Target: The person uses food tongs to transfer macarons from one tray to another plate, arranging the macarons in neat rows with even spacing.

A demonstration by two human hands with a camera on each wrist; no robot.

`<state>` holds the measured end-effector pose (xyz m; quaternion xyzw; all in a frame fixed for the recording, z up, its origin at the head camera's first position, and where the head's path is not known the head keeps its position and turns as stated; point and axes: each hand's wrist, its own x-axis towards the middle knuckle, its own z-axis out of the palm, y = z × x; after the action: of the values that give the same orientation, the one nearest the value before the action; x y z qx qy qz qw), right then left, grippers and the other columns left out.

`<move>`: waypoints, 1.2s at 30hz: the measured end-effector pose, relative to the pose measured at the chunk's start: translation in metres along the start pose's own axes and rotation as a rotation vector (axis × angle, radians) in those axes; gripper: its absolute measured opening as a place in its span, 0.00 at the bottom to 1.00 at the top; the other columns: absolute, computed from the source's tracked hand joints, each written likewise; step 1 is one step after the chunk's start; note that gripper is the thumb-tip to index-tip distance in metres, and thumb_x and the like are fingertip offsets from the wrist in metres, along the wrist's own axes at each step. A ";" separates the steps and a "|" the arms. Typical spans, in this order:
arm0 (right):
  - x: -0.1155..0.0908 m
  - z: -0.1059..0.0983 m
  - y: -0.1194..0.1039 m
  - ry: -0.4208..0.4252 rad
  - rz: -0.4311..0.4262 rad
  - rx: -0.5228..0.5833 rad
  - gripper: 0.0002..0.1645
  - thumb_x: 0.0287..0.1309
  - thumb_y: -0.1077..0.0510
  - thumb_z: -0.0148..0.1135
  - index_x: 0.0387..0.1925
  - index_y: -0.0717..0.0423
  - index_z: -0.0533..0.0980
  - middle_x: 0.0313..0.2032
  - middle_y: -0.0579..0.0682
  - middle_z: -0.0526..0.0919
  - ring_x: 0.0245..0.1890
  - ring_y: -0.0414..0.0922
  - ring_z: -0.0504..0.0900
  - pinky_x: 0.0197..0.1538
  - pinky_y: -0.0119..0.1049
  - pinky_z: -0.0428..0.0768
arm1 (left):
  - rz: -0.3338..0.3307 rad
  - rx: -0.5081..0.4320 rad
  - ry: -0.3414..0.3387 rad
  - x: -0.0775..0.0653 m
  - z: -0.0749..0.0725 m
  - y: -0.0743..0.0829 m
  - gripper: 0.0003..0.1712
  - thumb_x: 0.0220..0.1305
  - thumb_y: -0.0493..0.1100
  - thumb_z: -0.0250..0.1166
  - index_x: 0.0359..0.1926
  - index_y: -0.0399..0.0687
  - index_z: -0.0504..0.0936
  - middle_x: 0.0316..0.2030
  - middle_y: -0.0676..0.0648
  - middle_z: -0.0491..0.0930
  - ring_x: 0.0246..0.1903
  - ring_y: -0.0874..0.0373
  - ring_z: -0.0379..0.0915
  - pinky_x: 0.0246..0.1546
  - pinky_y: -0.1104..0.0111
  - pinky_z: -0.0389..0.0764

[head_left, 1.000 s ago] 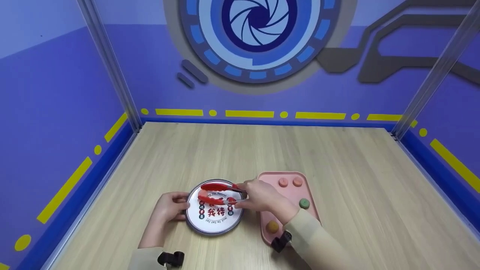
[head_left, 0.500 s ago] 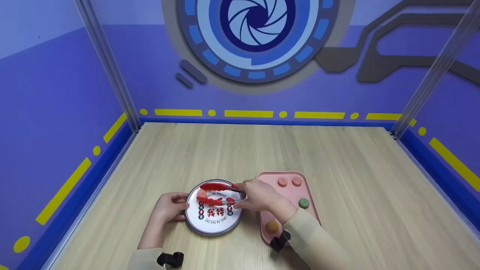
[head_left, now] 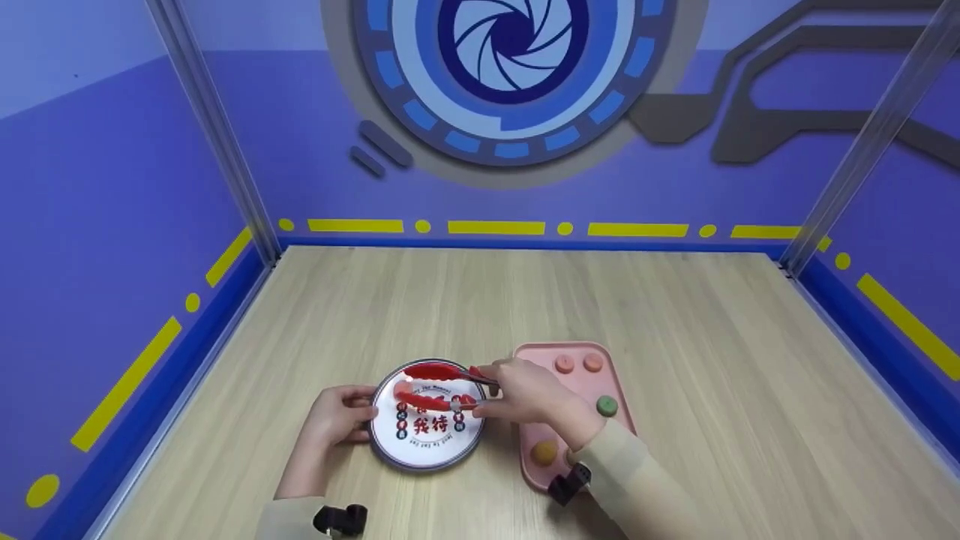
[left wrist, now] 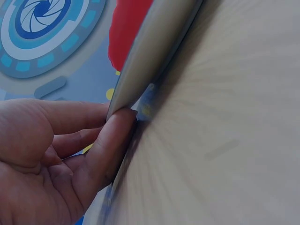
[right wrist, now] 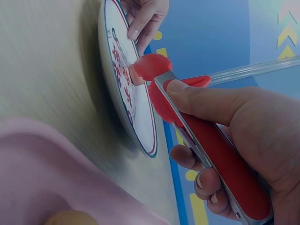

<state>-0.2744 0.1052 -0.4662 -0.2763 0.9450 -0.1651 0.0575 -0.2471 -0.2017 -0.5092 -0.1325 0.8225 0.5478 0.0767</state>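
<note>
My left hand [head_left: 341, 414] pinches the left rim of a round white plate [head_left: 426, 447] with a dark edge and red lettering. In the left wrist view, the thumb and fingers [left wrist: 89, 140] close on that rim. My right hand [head_left: 525, 391] holds red-and-silver tongs [right wrist: 211, 154] over the plate, thumb along one handle and fingers under the other. The tongs' red heads are spread apart. A small round pink piece [right wrist: 136, 75] sits on the plate's far left part, beside the lower head, which partly covers it in the head view.
Right of the plate lies a pink tray [head_left: 531, 442], partly under my right forearm. It holds two pink round pieces [head_left: 578, 364], a green one [head_left: 607, 406] and a yellow-brown one [head_left: 544, 452]. Blue-purple walls [head_left: 480, 191] enclose the wooden table [head_left: 675, 315].
The heads of the tongs have spread a little wider around the pink piece, and my right wrist has shifted slightly right. My left hand and the plate stay in place.
</note>
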 end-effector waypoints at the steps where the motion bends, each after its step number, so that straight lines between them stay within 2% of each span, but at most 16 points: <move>1: -0.001 -0.001 0.001 0.004 -0.004 0.001 0.41 0.57 0.38 0.74 0.67 0.53 0.77 0.51 0.51 0.88 0.41 0.41 0.82 0.48 0.37 0.89 | 0.000 -0.003 0.000 0.000 0.000 0.000 0.24 0.65 0.28 0.66 0.63 0.31 0.79 0.44 0.37 0.81 0.26 0.57 0.79 0.25 0.66 0.90; 4: -0.006 -0.004 0.003 0.014 -0.014 0.009 0.40 0.57 0.39 0.74 0.66 0.55 0.77 0.50 0.51 0.88 0.40 0.41 0.82 0.46 0.36 0.88 | -0.001 -0.006 -0.001 0.000 0.000 -0.001 0.24 0.65 0.28 0.65 0.63 0.31 0.78 0.44 0.37 0.81 0.26 0.58 0.80 0.26 0.66 0.90; 8: -0.013 -0.009 0.008 0.034 -0.017 0.019 0.39 0.56 0.41 0.75 0.65 0.55 0.79 0.44 0.50 0.88 0.34 0.41 0.78 0.36 0.31 0.82 | -0.006 -0.013 -0.002 0.000 0.000 -0.001 0.25 0.65 0.27 0.65 0.63 0.31 0.78 0.44 0.37 0.81 0.26 0.58 0.79 0.26 0.66 0.90; 13: -0.023 -0.014 0.015 0.061 -0.010 0.041 0.33 0.55 0.42 0.77 0.57 0.54 0.82 0.34 0.47 0.86 0.29 0.40 0.76 0.29 0.28 0.75 | -0.004 -0.003 0.004 -0.001 0.000 -0.002 0.24 0.65 0.28 0.65 0.63 0.32 0.79 0.44 0.38 0.80 0.26 0.58 0.78 0.25 0.66 0.90; 18: -0.036 -0.019 0.028 0.082 -0.021 0.055 0.26 0.55 0.44 0.77 0.50 0.53 0.83 0.30 0.43 0.82 0.23 0.37 0.72 0.23 0.27 0.71 | -0.002 0.008 0.010 -0.002 0.000 -0.002 0.24 0.65 0.28 0.65 0.63 0.32 0.79 0.44 0.38 0.80 0.27 0.58 0.79 0.26 0.66 0.90; 25: -0.053 -0.025 0.045 0.154 -0.050 0.039 0.22 0.54 0.43 0.78 0.45 0.50 0.83 0.32 0.43 0.83 0.28 0.39 0.73 0.30 0.28 0.73 | -0.002 0.004 0.015 -0.003 0.000 0.000 0.25 0.65 0.28 0.65 0.63 0.32 0.78 0.44 0.38 0.80 0.27 0.58 0.79 0.26 0.66 0.90; 30: -0.066 -0.030 0.058 0.168 -0.029 0.113 0.20 0.53 0.39 0.78 0.40 0.44 0.82 0.29 0.40 0.80 0.28 0.40 0.74 0.31 0.27 0.73 | -0.001 0.004 0.011 -0.002 0.000 0.000 0.25 0.65 0.28 0.65 0.63 0.32 0.78 0.45 0.37 0.80 0.27 0.57 0.80 0.27 0.66 0.91; 36: -0.084 -0.035 0.073 0.185 0.036 0.103 0.25 0.55 0.47 0.78 0.50 0.54 0.83 0.33 0.47 0.79 0.29 0.41 0.71 0.31 0.30 0.70 | -0.009 -0.007 0.006 -0.001 0.001 0.000 0.24 0.65 0.28 0.65 0.63 0.33 0.79 0.45 0.37 0.81 0.27 0.57 0.80 0.27 0.66 0.91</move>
<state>-0.2476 0.2185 -0.4566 -0.2395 0.9414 -0.2373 -0.0128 -0.2463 -0.2004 -0.5092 -0.1379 0.8202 0.5500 0.0762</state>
